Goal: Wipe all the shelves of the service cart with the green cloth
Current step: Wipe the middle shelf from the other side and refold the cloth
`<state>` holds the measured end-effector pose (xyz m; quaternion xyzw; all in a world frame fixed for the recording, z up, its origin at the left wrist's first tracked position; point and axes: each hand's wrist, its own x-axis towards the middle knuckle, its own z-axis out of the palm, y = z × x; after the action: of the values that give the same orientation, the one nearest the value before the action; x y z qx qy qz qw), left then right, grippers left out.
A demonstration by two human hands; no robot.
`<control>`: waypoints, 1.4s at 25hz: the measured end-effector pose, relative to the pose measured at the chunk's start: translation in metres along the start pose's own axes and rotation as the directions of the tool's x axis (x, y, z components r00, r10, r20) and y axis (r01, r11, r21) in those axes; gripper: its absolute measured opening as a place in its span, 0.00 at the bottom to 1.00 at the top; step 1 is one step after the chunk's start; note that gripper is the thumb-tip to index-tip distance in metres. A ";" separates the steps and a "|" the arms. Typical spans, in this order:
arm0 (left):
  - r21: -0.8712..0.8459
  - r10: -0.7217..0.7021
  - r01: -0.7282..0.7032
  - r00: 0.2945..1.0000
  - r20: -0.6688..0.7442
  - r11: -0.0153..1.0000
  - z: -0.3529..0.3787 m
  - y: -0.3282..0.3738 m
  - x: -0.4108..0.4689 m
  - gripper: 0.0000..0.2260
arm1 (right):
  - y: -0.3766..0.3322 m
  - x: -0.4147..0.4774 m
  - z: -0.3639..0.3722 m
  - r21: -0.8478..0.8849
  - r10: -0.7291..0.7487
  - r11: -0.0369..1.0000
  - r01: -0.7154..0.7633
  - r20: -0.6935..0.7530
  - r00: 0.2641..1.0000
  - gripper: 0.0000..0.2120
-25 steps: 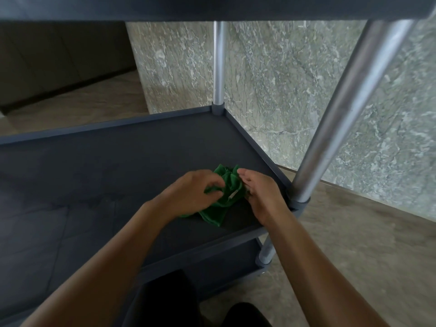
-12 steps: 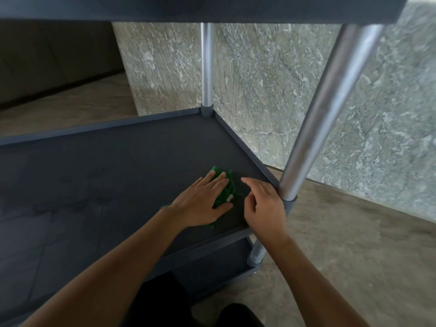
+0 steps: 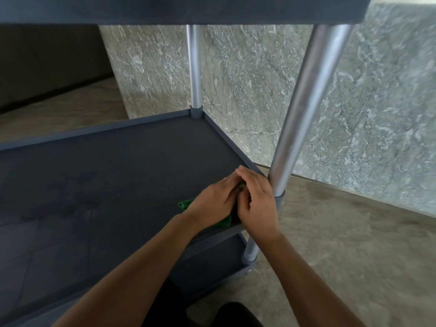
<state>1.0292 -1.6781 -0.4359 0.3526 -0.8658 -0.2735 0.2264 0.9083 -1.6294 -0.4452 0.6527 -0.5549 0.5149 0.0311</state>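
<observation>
At the near right corner of the middle shelf [image 3: 118,180], the left hand [image 3: 212,200] lies flat, fingers [image 3: 227,186] extended, pressing the green cloth [image 3: 185,204] onto the surface, presumably for wiping contact; the right hand [image 3: 258,205] adjoins its edge, grip not discernible, likely gathering the folds clear of the corner post [image 3: 306,109] beyond

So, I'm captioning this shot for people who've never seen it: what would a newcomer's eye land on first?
The two bare hands at the near right corner: the left hand lies on a crumpled green cloth, with the right hand close beside it. Under them spreads the dark grey cart shelf, and a shiny silver metal post rises just right of them, against a grey veined marble wall.
</observation>
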 end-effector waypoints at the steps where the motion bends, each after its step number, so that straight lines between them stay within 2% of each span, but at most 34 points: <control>1: 0.079 0.017 -0.020 0.999 0.037 0.997 0.005 0.003 0.003 0.20 | 0.000 -0.001 -0.003 0.006 0.006 1.000 -0.006 -0.034 0.999 0.18; 3: 0.236 0.009 -0.028 0.997 0.083 0.971 0.011 0.002 0.007 0.23 | 0.001 -0.004 -0.009 0.033 0.011 0.999 -0.007 -0.120 0.993 0.17; 6: 0.325 0.003 -0.034 0.995 0.097 0.945 0.010 -0.003 0.008 0.25 | 0.002 -0.005 -0.016 0.110 0.085 0.992 -0.057 -0.280 0.956 0.16; 8: 0.374 0.013 -0.065 0.990 0.140 0.925 0.011 -0.003 0.009 0.24 | 0.003 -0.003 -0.018 0.112 0.150 0.987 -0.115 -0.392 0.908 0.21; 10: 0.413 0.014 -0.093 0.982 0.191 0.906 0.011 -0.003 0.013 0.23 | 0.008 0.000 -0.017 0.113 0.197 0.980 -0.164 -0.438 0.877 0.28; 12: 0.441 0.026 -0.133 0.971 0.240 0.888 0.011 -0.004 0.017 0.22 | 0.012 0.005 -0.017 0.207 0.296 0.950 -0.233 -0.368 0.881 0.31; 14: 0.414 0.067 -0.178 0.961 0.268 0.893 0.012 -0.002 0.019 0.22 | 0.017 0.012 -0.019 0.326 0.434 0.880 -0.347 -0.252 0.865 0.27; 16: 0.257 0.102 -0.161 0.968 0.228 0.953 0.010 0.001 0.018 0.22 | 0.025 0.017 -0.017 0.332 0.524 0.832 -0.445 -0.209 0.825 0.17; 18: 0.063 0.081 -0.091 0.986 0.148 0.994 0.005 0.001 0.013 0.23 | 0.029 0.019 -0.015 0.326 0.551 0.819 -0.473 -0.216 0.806 0.12; 19: 0.066 0.094 -0.105 0.983 0.158 0.992 0.003 0.000 0.010 0.22 | 0.029 0.019 -0.014 0.324 0.548 0.822 -0.468 -0.225 0.806 0.11; 22: 0.368 0.120 -0.233 0.945 0.304 0.900 0.005 -0.011 0.010 0.22 | 0.030 0.019 -0.010 0.315 0.531 0.836 -0.449 -0.259 0.807 0.13; 25: 0.448 0.096 -0.214 0.958 0.271 0.868 0.005 -0.024 0.024 0.22 | 0.034 0.021 -0.006 0.323 0.533 0.834 -0.446 -0.269 0.802 0.14; 27: 0.482 0.056 -0.154 0.976 0.210 0.863 -0.001 -0.039 0.042 0.22 | 0.036 0.021 -0.005 0.344 0.545 0.824 -0.451 -0.260 0.797 0.13; 32: 0.566 -0.212 0.154 0.977 0.038 0.810 -0.022 -0.079 0.093 0.23 | 0.035 0.019 -0.004 0.366 0.584 0.796 -0.482 -0.258 0.769 0.12; 35: 0.597 -0.252 0.182 0.967 0.034 0.781 -0.018 -0.087 0.100 0.26 | 0.035 0.021 -0.006 0.346 0.568 0.807 -0.479 -0.233 0.789 0.14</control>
<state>1.0173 -1.8102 -0.4573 0.4867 -0.8725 -0.0349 0.0239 0.8752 -1.6532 -0.4462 0.3749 -0.6273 0.6734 -0.1116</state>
